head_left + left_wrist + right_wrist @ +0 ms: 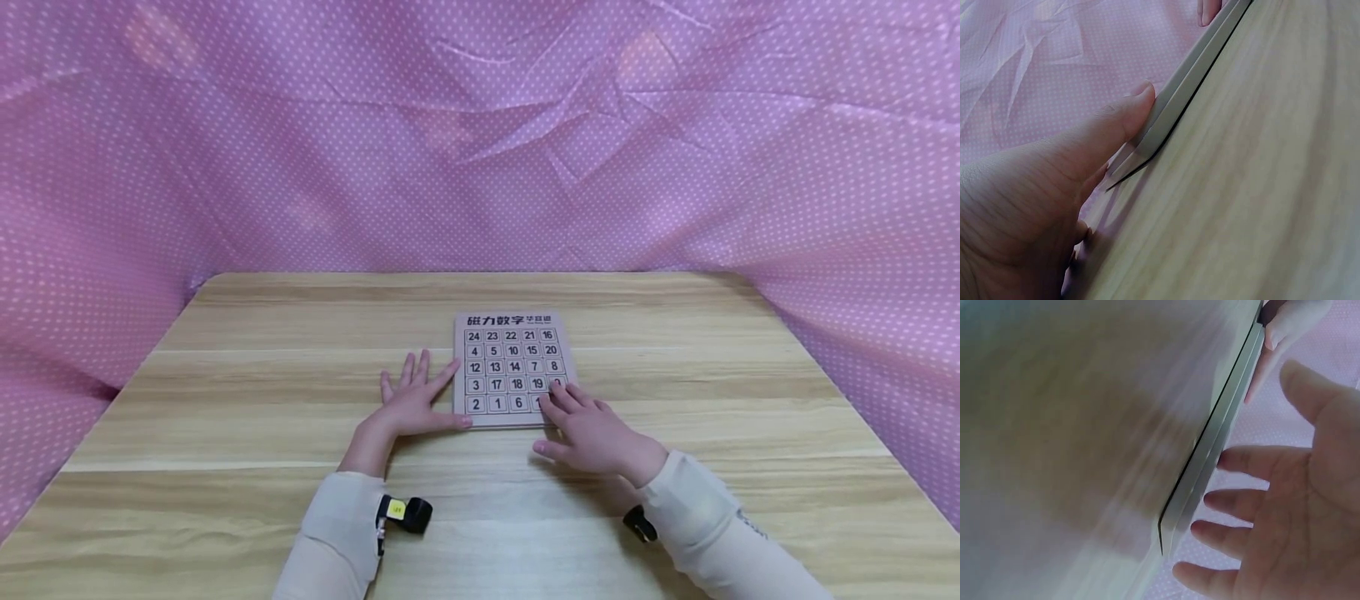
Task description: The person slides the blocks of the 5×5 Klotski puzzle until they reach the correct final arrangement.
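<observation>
A number sliding puzzle (517, 422) with a pale frame and numbered square tiles lies flat on the table. My left hand (416, 408) is spread at its left side, the index fingertip at the left edge and the thumb at the near left corner. In the left wrist view that thumb (1138, 109) presses against the corner of the frame. My right hand (596, 433) reaches over the near right corner, its straight fingertips on the tiles there and covering some numbers. Its thumb stands apart from the frame. The top row reads 24, 23, 22, 21, 16.
The wood-grain table (262, 400) extends on all sides of the puzzle. A pink polka-dot cloth (480, 167) hangs behind the table and along both sides. Small black cameras are strapped to both wrists, the left one (414, 515) with a yellow label beside it.
</observation>
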Motion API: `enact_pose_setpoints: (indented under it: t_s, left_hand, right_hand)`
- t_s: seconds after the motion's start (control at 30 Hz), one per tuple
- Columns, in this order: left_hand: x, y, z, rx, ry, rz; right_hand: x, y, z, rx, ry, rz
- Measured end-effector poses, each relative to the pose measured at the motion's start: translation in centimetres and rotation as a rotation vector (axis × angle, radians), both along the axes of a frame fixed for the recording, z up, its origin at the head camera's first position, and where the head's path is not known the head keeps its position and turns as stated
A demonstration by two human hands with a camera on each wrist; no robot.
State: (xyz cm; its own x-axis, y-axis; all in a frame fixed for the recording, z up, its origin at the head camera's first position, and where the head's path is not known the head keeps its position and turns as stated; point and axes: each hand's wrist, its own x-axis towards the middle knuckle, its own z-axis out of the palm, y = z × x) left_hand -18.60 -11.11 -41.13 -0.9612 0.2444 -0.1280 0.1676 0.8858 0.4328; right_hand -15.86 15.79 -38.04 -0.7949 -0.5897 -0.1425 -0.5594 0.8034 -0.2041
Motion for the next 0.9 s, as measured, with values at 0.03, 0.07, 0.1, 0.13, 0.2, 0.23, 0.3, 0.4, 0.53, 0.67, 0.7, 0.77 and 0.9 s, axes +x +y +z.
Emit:
enact_pose_setpoints:
  t_s: [0.03,0.07,0.1,0.13,0.2,0.23,0.3,0.4,0.53,0.67,0.7,0.77,0.9]
  left_hand:
    - [0.0,0.0,0.0,-0.002,0.000,0.000]
    - [0.0,0.0,0.0,-0.002,-0.001,-0.001]
    - [0.0,0.0,0.0,0.000,-0.001,-0.001]
    - [0.0,0.0,0.0,0.001,0.000,-0.002]
    - [0.0,0.1,0.0,-0.001,-0.001,-0.002]
    - [0.0,0.1,0.0,-0.003,0.000,-0.003]
    - [0.0,0.1,0.0,0.000,0.004,-0.005]
    - [0.1,0.1,0.0,-0.002,0.003,-0.006]
    - [0.1,0.2,0.0,0.003,0.000,-0.003]
    - [0.1,0.2,0.0,0.003,0.001,-0.001]
    - [0.0,0.1,0.0,0.002,0.001,-0.001]
    - [0.1,0.1,0.0,0.002,0.002,-0.001]
    - [0.1,0.1,-0.1,0.003,0.004,-0.001]
  right_hand:
    - [-0.1,0.0,0.0,-0.003,-0.004,-0.002]
    - [-0.2,0.1,0.1,-0.010,-0.007,-0.004]
    - [-0.4,0.1,0.1,-0.018,-0.006,-0.005]
    - [-0.6,0.1,0.2,-0.028,-0.005,-0.007]
    - [-1.2,0.1,0.2,-0.037,0.010,-0.011]
    - [-1.5,0.0,0.2,-0.042,0.013,-0.015]
    - [-2.1,0.0,0.1,-0.045,0.011,-0.030]
    - [-2.8,-0.2,-0.1,-0.035,-0.001,-0.049]
    - [-3.2,-0.3,-0.2,-0.015,-0.012,-0.062]
    - [-2.9,-0.4,-0.1,0.005,-0.005,-0.059]
    - [-2.8,-0.4,-0.1,0.008,-0.004,-0.056]
    - [-2.5,-0.4,0.0,0.015,-0.004,-0.050]
    - [-2.0,-0.3,-0.1,0.029,-0.002,-0.044]
